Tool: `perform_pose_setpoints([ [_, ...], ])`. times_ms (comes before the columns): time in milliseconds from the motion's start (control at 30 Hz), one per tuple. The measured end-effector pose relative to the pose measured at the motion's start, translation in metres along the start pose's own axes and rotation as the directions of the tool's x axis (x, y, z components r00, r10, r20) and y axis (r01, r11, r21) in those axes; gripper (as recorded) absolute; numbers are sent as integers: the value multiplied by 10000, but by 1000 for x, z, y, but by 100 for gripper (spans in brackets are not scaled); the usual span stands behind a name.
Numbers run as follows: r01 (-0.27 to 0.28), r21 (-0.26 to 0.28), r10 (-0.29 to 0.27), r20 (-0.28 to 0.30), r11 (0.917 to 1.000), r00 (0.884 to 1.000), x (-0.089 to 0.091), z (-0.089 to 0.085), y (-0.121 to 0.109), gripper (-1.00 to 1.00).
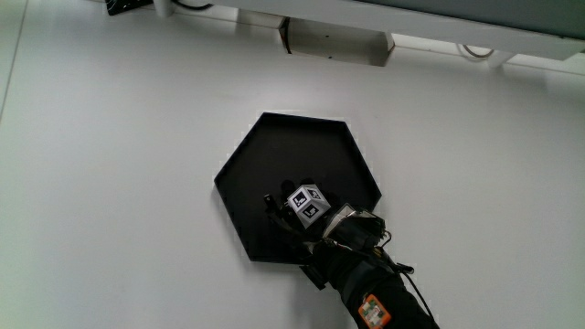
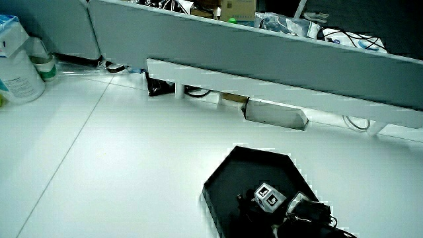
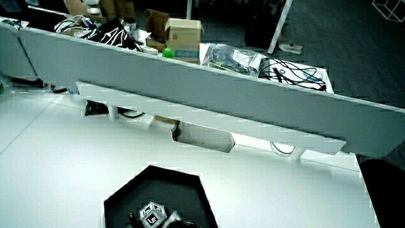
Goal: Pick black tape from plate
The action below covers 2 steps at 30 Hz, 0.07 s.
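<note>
Whether the fingers have closed on anything cannot be told from where I stand: the hand (image 1: 306, 208) is black, the plate (image 1: 265, 151) under it is black, and the two run together. Black tape, the thing to be picked, cannot be made out anywhere; if it lies on the plate it is hidden under the glove or lost against the dark surface.

Seen from above, the hand sits low over the part of the plate nearest the person, with the patterned cube (image 1: 308, 205) on its back facing upward. Its forearm (image 1: 366, 288) crosses the plate's near rim and carries an orange tag (image 1: 372, 312) close to where the picture cuts it off. In both side views the hand (image 2: 268, 201) (image 3: 152, 218) shows at the same near end of the plate (image 2: 261, 162) (image 3: 158, 180), partly cut by the frame.

That plate is a flat six-sided tray with a low rim, lying on a white table (image 1: 110, 183). Bare tabletop surrounds it on every side, so nothing crowds the rim. Farther from the person than the plate, a grey partition (image 2: 264, 53) runs along the table's edge, with a pale box (image 1: 334, 41) fixed at its foot. In a side view a white container (image 2: 16, 63) stands well apart from the plate.
</note>
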Motion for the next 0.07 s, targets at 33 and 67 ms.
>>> perform_pose_setpoints([
  [33, 38, 225, -35, -113, 9997, 9999, 4, 4, -3, 100],
  [67, 200, 508, -193, -135, 9985, 9997, 8, 9, -7, 100],
])
